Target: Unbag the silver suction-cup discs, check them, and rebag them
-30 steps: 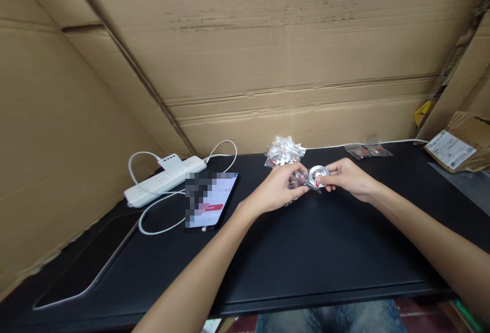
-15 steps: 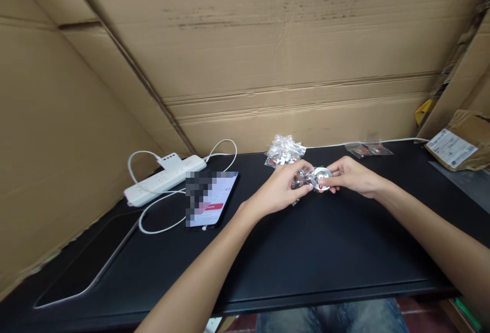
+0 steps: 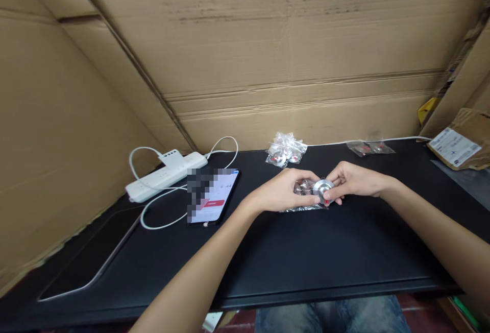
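My right hand (image 3: pixel 352 180) pinches a round silver metal disc (image 3: pixel 320 187) with a small red mark, thumb on its face. My left hand (image 3: pixel 284 190) is closed on a crinkled clear plastic bag (image 3: pixel 304 187), with its thumb and fingertips reaching the disc's left edge. Part of the bag spreads out below the left hand, near the table top. Whether the disc is partly inside the bag I cannot tell. Behind the hands lies a pile of bagged silver discs (image 3: pixel 286 150) with red marks.
More small clear bags (image 3: pixel 370 147) with red marks lie at the back right. A torn cardboard package (image 3: pixel 465 141) sits at the far right. On the left are a white power strip (image 3: pixel 168 174), a lit phone (image 3: pixel 216 197) with a cable, and a dark tablet-like panel (image 3: pixel 92 256). Cardboard walls enclose the black table.
Both hands have come slightly closer to me with the disc and bag. The left hand has lowered, and more of the bag shows spread out beneath it.
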A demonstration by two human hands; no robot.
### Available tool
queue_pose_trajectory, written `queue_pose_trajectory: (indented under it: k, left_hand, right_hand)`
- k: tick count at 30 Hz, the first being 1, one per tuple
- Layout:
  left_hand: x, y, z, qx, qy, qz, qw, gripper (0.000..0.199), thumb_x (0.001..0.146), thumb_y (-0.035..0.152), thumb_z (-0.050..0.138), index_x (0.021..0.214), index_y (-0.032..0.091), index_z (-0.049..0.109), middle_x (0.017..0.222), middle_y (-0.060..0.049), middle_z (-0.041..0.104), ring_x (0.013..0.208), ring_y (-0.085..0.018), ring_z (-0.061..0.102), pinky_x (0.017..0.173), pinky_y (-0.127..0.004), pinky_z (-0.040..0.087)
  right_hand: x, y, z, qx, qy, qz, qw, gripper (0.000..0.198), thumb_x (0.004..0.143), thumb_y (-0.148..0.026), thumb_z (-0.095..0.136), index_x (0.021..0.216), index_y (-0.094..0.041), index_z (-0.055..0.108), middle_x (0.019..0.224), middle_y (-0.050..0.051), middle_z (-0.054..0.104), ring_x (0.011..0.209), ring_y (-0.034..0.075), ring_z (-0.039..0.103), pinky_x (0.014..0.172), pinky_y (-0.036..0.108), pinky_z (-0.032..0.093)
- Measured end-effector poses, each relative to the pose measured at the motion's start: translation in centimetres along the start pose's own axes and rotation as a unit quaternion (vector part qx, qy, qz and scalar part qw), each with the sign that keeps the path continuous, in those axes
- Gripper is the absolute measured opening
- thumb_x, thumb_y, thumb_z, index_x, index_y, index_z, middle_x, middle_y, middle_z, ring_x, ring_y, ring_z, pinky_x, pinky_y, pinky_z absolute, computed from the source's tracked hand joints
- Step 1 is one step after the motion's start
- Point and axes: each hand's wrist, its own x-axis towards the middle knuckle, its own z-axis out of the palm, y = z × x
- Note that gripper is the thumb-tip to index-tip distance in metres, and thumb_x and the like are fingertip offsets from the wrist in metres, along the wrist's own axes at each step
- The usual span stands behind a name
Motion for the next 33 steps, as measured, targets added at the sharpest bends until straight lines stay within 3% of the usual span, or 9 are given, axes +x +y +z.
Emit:
queue_pose_trajectory:
  k: [6, 12, 15, 19, 28, 33]
  left_hand:
    - [0.1, -0.2, -0.2, -0.081, -0.033, 0.007, 0.996, 0.035, 0.085, 0.026, 0.066, 0.119, 0.018, 0.068, 0.110, -0.008, 0.073, 0.100, -0.022, 0.066, 0.090, -0.037, 0.050]
    - [0.4, -0.9, 1.4, -0.086, 0.043, -0.036, 0.995, 0.035, 0.075, 0.020, 0.072, 0.110, 0.017, 0.071, 0.100, -0.008, 0.074, 0.090, -0.022, 0.069, 0.080, -0.034, 0.054]
    - [0.8, -1.5, 2.2, -0.144, 0.090, -0.063, 0.983, 0.031, 0.077, 0.022, 0.071, 0.107, 0.016, 0.071, 0.092, -0.008, 0.074, 0.076, -0.019, 0.069, 0.069, -0.031, 0.054]
    - [1.2, -1.7, 2.7, -0.234, 0.137, -0.080, 0.959, 0.025, 0.075, 0.021, 0.074, 0.098, 0.013, 0.071, 0.080, -0.006, 0.073, 0.065, -0.016, 0.067, 0.066, -0.031, 0.054]
    - [1.1, -0.9, 2.5, -0.325, 0.173, -0.083, 0.926, 0.023, 0.073, 0.023, 0.080, 0.092, 0.013, 0.072, 0.079, -0.006, 0.072, 0.067, -0.014, 0.067, 0.065, -0.027, 0.054]
    - [1.4, -1.0, 2.8, -0.343, 0.231, -0.092, 0.906, 0.025, 0.071, 0.024, 0.081, 0.091, 0.013, 0.071, 0.080, -0.006, 0.072, 0.065, -0.015, 0.067, 0.065, -0.030, 0.056]
  right_hand:
    - [-0.3, -0.1, -0.2, -0.013, -0.038, 0.008, 0.999, 0.029, 0.077, -0.040, 0.078, 0.087, -0.013, 0.078, 0.076, 0.006, 0.073, 0.058, 0.010, 0.057, 0.057, 0.023, 0.043]
    - [0.2, 0.6, 0.1, -0.049, 0.027, 0.015, 0.998, 0.028, 0.076, -0.042, 0.078, 0.080, -0.014, 0.077, 0.068, 0.004, 0.070, 0.056, 0.011, 0.058, 0.053, 0.023, 0.042]
    - [0.5, 0.8, 0.5, -0.083, 0.086, 0.021, 0.993, 0.027, 0.077, -0.042, 0.076, 0.077, -0.014, 0.074, 0.065, 0.003, 0.068, 0.055, 0.012, 0.059, 0.051, 0.023, 0.042]
    - [0.7, 0.7, 0.8, -0.087, 0.152, 0.031, 0.984, 0.027, 0.077, -0.037, 0.076, 0.090, -0.015, 0.067, 0.067, 0.004, 0.071, 0.054, 0.013, 0.061, 0.049, 0.024, 0.044]
    - [0.4, -0.5, 0.9, -0.009, 0.168, -0.015, 0.986, 0.040, 0.074, -0.039, 0.080, 0.091, -0.019, 0.050, 0.063, 0.003, 0.070, 0.054, 0.016, 0.065, 0.049, 0.025, 0.045]
    - [0.6, -0.7, 1.2, -0.004, 0.221, -0.020, 0.975, 0.044, 0.071, -0.040, 0.082, 0.087, -0.021, 0.045, 0.061, 0.001, 0.068, 0.051, 0.014, 0.061, 0.047, 0.024, 0.041]
